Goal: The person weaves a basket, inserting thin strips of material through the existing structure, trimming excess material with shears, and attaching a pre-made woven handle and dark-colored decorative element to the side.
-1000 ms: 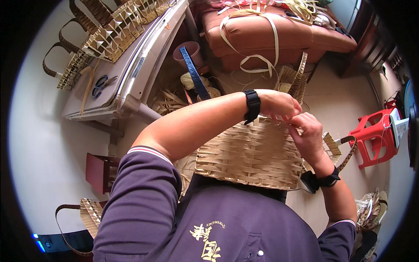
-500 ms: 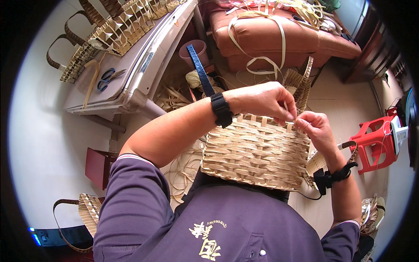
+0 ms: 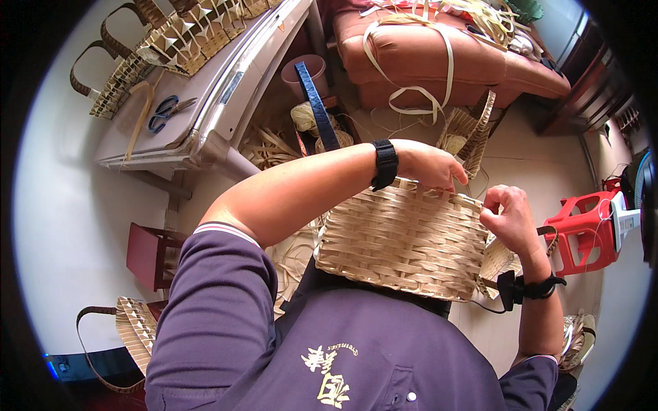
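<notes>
A woven basket [image 3: 404,240] of pale flat strips rests on my lap, tilted so that one broad side faces me. My left hand [image 3: 430,166] reaches across its far rim with the fingers bent down over the edge. Those fingertips are partly hidden, and the hand seems to grip the rim. Just beyond the basket's far right corner is my right hand [image 3: 510,214], its thumb and forefinger pinched together. Whatever lies in that pinch is too small to make out.
Finished baskets [image 3: 185,44] and blue-handled scissors [image 3: 168,113] are on the table at left. Loose strips lie on the brown sofa [image 3: 439,58]. A pink bin [image 3: 303,74] and a handled basket [image 3: 469,133] stand ahead; a red stool [image 3: 582,233] is at right.
My hands have moved apart from their meeting point at the far rim. The left has turned down over the rim; the right has shifted slightly right and nearer me.
</notes>
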A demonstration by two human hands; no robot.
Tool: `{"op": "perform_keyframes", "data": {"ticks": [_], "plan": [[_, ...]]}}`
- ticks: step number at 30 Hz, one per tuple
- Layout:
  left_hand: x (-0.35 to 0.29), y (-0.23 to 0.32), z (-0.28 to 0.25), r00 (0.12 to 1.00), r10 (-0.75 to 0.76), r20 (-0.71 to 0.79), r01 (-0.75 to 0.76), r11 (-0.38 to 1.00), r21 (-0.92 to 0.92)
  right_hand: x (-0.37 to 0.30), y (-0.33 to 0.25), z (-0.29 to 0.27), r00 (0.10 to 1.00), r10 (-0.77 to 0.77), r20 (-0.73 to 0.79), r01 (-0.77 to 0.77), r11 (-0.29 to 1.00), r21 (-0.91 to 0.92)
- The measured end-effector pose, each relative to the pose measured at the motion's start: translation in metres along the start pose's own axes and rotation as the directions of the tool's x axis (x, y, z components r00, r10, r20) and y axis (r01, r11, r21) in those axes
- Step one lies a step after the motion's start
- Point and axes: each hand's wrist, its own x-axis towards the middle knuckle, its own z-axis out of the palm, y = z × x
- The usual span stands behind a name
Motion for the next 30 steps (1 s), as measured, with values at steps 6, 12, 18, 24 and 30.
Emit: {"op": "perform_keyframes", "data": {"ticks": [6, 12, 18, 24, 30], "plan": [[0.008, -0.015, 0.007, 0.995, 0.064, -0.07, -0.07, 0.993, -0.091, 0.005, 0.005, 0.018, 0.998, 0.042, 0.042, -0.041, 0.999, -0.004], [-0.002, -0.01, 0.001, 0.995, -0.011, -0.097, 0.006, 0.999, -0.045, 0.004, 0.014, 0.037, 0.999, -0.046, -0.009, 0.044, 0.987, -0.155], [-0.001, -0.017, 0.003, 0.994, -0.032, -0.105, 0.009, 0.977, -0.212, 0.017, -0.014, 0.049, 0.928, -0.359, -0.1, 0.306, 0.888, -0.343], [0.004, -0.007, 0.002, 0.987, -0.068, -0.145, 0.017, 0.943, -0.331, 0.032, -0.004, 0.085, 0.834, -0.542, -0.101, 0.41, 0.733, -0.543], [-0.028, 0.001, -0.009, 0.963, -0.001, -0.269, -0.057, 0.976, -0.211, 0.031, -0.055, 0.055, 0.737, -0.564, -0.373, 0.501, 0.826, -0.259]]}}
